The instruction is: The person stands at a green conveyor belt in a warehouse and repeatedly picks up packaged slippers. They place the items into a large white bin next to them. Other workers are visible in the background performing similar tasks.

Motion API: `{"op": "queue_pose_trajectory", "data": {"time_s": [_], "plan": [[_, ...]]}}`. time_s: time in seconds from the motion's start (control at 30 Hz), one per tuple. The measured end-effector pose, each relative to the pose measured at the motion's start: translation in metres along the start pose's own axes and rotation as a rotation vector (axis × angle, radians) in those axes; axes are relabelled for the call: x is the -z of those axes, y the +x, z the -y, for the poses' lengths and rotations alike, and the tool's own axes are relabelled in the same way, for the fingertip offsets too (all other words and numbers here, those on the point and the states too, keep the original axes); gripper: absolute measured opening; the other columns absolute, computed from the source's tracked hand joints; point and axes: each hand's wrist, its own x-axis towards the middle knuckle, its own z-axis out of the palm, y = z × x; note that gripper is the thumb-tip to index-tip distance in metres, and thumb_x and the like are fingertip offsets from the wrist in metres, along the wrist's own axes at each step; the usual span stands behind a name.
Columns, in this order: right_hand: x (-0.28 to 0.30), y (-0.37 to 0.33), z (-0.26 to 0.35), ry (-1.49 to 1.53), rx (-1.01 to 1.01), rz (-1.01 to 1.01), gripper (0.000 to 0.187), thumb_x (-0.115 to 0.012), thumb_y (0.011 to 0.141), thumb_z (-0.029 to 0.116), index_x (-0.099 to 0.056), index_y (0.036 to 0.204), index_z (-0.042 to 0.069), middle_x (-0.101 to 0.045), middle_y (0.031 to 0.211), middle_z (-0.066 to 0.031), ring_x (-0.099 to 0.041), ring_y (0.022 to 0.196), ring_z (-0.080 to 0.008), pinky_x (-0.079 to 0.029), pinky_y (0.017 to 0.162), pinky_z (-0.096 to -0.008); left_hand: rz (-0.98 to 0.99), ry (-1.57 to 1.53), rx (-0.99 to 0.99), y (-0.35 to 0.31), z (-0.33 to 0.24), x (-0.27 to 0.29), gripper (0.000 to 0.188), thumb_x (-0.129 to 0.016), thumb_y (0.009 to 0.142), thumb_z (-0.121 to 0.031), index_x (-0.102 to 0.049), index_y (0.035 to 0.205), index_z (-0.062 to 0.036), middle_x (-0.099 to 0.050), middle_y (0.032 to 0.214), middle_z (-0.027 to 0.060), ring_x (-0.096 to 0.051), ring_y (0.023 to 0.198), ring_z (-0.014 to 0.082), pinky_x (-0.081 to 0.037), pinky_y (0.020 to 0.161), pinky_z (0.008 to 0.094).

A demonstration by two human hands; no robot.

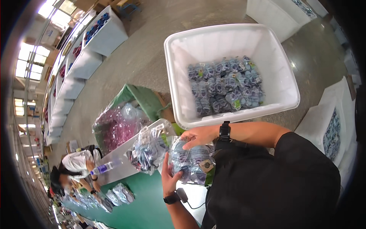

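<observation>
A clear plastic bag of pale blue-grey shoes (185, 162), with a brown tag and a green edge, is held between my hands in front of my body. My left hand (170, 177) grips its lower left side, with thumb and fingers spread around the edge. From above, my right hand (199, 136) bends its fingers over the bag's upper edge. Just left of it, more bagged shoes (146, 150) are heaped on the end of a white surface (114, 168). Reflections on the plastic hide some of the contents.
A large white bin (175, 76) holding many bagged shoes (227, 86) stands beyond my right arm. A green-lined container (143, 101) holds pink bagged goods. At left, a person (78, 164) works by a green table (148, 198) near a water bottle (103, 168). More white bins (108, 36) line the floor.
</observation>
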Motion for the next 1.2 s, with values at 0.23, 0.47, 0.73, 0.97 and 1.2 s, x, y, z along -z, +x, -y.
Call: {"op": "queue_pose_trajectory", "data": {"time_s": [0.23,0.47,0.73,0.97,1.2], "plan": [[0.069,-0.048,-0.033,0.322,-0.103,-0.021,0.052,-0.066,0.088,0.045,-0.060,0.117,0.002,-0.064,0.092,-0.0048,-0.058,0.083,-0.0109,-0.048,0.070,-0.0275,0.191,0.089,0.027,0.075,0.000,-0.063,0.085,-0.073,0.079,-0.010,-0.026,0.150,-0.0020,-0.062,0.112,0.0071,-0.059,0.092,0.0110,-0.045,0.076,0.0201],[0.127,-0.086,-0.109,0.269,-0.281,-0.387,0.047,-0.066,0.089,0.041,-0.061,0.112,0.001,-0.064,0.087,-0.0062,-0.060,0.062,-0.0110,-0.050,0.053,-0.0266,-0.291,0.386,-0.042,0.098,0.062,-0.072,0.058,-0.070,0.086,-0.018,-0.046,0.137,-0.0021,-0.063,0.116,0.0126,-0.060,0.103,0.0181,-0.047,0.084,0.0318],[0.170,-0.099,-0.201,0.119,-0.319,-1.060,0.047,-0.067,0.088,0.036,-0.059,0.107,-0.005,-0.062,0.087,-0.0085,-0.060,0.061,-0.0134,-0.048,0.049,-0.0304,-0.388,0.550,0.293,0.014,0.132,-0.033,0.049,-0.068,0.087,-0.018,-0.053,0.131,-0.0035,-0.065,0.110,0.0137,-0.063,0.097,0.0197,-0.050,0.081,0.0319],[0.171,-0.099,-0.278,0.273,-0.709,-1.058,0.055,-0.065,0.087,0.037,-0.051,0.116,-0.008,-0.060,0.085,-0.0113,-0.061,0.060,-0.0188,-0.051,0.048,-0.0340,-0.516,0.345,0.469,-0.051,0.187,-0.015,0.049,-0.065,0.089,-0.018,-0.051,0.130,0.0047,-0.065,0.096,0.0114,-0.063,0.088,0.0172,-0.053,0.074,0.0293],[0.152,-0.110,-0.295,-0.146,-0.974,-0.749,0.067,-0.062,0.082,0.035,-0.045,0.129,-0.010,-0.059,0.116,-0.0287,-0.065,0.089,-0.0357,-0.051,0.076,-0.0444,-0.612,0.103,0.559,-0.102,0.232,0.000,0.052,-0.064,0.090,-0.020,-0.048,0.131,0.0073,-0.066,0.100,0.0160,-0.065,0.086,0.0193,-0.055,0.068,0.0294]]}}
